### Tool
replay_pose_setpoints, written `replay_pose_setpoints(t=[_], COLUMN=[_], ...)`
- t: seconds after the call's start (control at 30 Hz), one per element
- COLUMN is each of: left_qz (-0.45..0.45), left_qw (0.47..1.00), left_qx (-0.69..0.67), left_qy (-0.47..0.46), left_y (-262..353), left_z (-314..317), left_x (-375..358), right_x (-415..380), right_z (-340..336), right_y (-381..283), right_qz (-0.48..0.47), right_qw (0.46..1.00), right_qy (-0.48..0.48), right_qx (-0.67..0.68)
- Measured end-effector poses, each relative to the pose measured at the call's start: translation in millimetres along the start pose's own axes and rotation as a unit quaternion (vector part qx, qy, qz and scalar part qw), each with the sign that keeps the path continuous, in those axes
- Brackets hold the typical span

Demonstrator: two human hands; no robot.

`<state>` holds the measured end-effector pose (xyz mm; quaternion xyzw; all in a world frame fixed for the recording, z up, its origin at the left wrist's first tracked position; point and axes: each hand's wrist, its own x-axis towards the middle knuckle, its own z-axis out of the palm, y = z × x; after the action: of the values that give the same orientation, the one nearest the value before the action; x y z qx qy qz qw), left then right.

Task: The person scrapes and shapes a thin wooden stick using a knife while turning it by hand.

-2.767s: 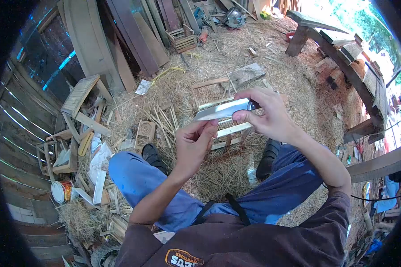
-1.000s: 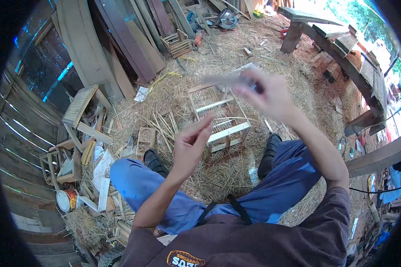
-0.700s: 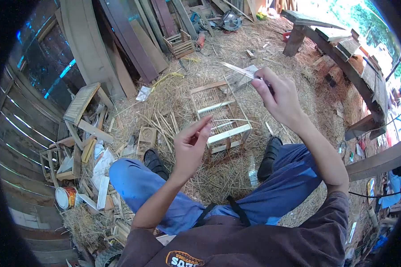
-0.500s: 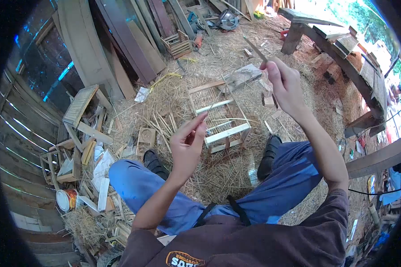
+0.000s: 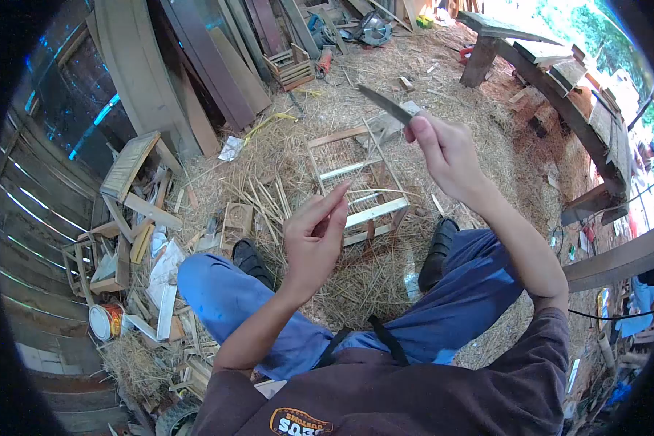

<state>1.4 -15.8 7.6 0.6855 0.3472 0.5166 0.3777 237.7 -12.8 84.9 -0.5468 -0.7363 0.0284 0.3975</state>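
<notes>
My right hand (image 5: 450,156) is closed round the handle of a knife (image 5: 386,104), its blade pointing up and to the left over the floor. Lower and to the left, my left hand (image 5: 314,236) is raised with thumb and forefinger pinched together. A thin pale strip (image 5: 389,191) runs to the right from near these fingertips; whether they grip it cannot be told. Beneath both hands, between my feet, a slatted wooden frame (image 5: 374,212) stands on the floor. Several thin sticks (image 5: 265,203) lie to its left.
Straw-like shavings cover the floor. A small slatted stool (image 5: 132,167) and a paint can (image 5: 107,321) are at the left. Long boards (image 5: 203,65) lean on the wall. At the back are a circular saw (image 5: 373,30) and a slatted crate (image 5: 289,67); a wooden bench (image 5: 552,69) stands right.
The knife in my right hand has swung left and come down a little, its blade now showing broader. My left hand has shifted slightly to the right, still pinched.
</notes>
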Motion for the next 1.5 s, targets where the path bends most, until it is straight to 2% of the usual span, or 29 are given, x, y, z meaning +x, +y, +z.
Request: replay_pose_setpoints(t=[0.1, 0.2, 0.3, 0.43, 0.53, 0.63, 0.73, 0.83, 0.93, 1.03, 1.07, 1.17, 1.2, 1.3, 1.4, 1.5], left_qz=[-0.014, -0.021, -0.004, -0.013, -0.031, -0.066, -0.092, -0.083, -0.117, -0.118, -0.110, -0.100, -0.107, -0.122, -0.133, -0.099], left_qw=[1.000, 0.999, 1.000, 1.000, 0.999, 0.993, 0.991, 0.991, 0.988, 0.984, 0.984, 0.984, 0.982, 0.978, 0.977, 0.980], left_qx=[-0.005, -0.027, -0.014, -0.015, -0.022, -0.092, -0.096, -0.099, -0.097, -0.133, -0.134, -0.141, -0.147, -0.156, -0.148, -0.153], left_qy=[0.006, 0.009, 0.005, 0.001, 0.000, 0.018, -0.009, -0.025, -0.037, -0.032, -0.034, -0.043, -0.053, -0.069, -0.080, -0.075], left_y=[-3.5, -4.1, -3.0, -1.4, -10.8, -11.1, -9.8, -8.8, -5.4, -8.7, -8.5, -5.3, -2.8, -4.1, -10.0, -10.8], left_z=[1.8, 3.2, 0.8, 1.0, 1.7, 6.3, 0.8, 0.9, 1.4, 3.2, 3.6, 1.5, -0.3, -1.1, -0.7, 3.7], left_x=[0.2, -0.1, 0.5, -2.2, -4.5, -6.9, -7.4, -8.6, -9.0, -6.1, -6.2, -6.9, -8.0, -6.5, -5.9, -4.0], right_x=[-10.3, -11.5, -4.5, -1.5, -16.4, -15.3, -3.3, 0.2, -19.0, -15.6, -12.1, 0.1, 1.8, -9.7, -17.2, -6.3], right_z=[20.0, 19.4, 13.4, 10.5, 27.1, 24.0, 17.6, 8.5, 35.5, 26.4, 24.7, 15.2, 14.5, 30.3, 36.9, 22.6], right_y=[-2.0, -16.7, -4.7, 2.1, -11.4, -14.5, 7.4, 10.9, 4.5, -14.9, -7.0, 14.3, 17.1, 9.0, -7.0, -3.1], right_qz=[-0.043, -0.039, 0.012, 0.045, 0.008, -0.030, 0.035, 0.089, 0.019, -0.007, -0.012, 0.091, 0.100, 0.075, 0.017, 0.074], right_qw=[0.996, 0.985, 0.999, 0.999, 0.992, 0.989, 0.999, 0.995, 0.993, 0.988, 0.991, 0.995, 0.993, 0.984, 0.976, 0.979], right_qy=[-0.082, -0.165, -0.047, -0.023, -0.120, -0.136, 0.016, -0.006, -0.115, -0.152, -0.130, -0.035, -0.029, -0.114, -0.202, -0.175], right_qx=[0.019, -0.009, 0.006, 0.002, -0.030, -0.042, 0.016, 0.031, 0.026, -0.016, 0.006, 0.036, 0.057, 0.113, 0.075, 0.076])
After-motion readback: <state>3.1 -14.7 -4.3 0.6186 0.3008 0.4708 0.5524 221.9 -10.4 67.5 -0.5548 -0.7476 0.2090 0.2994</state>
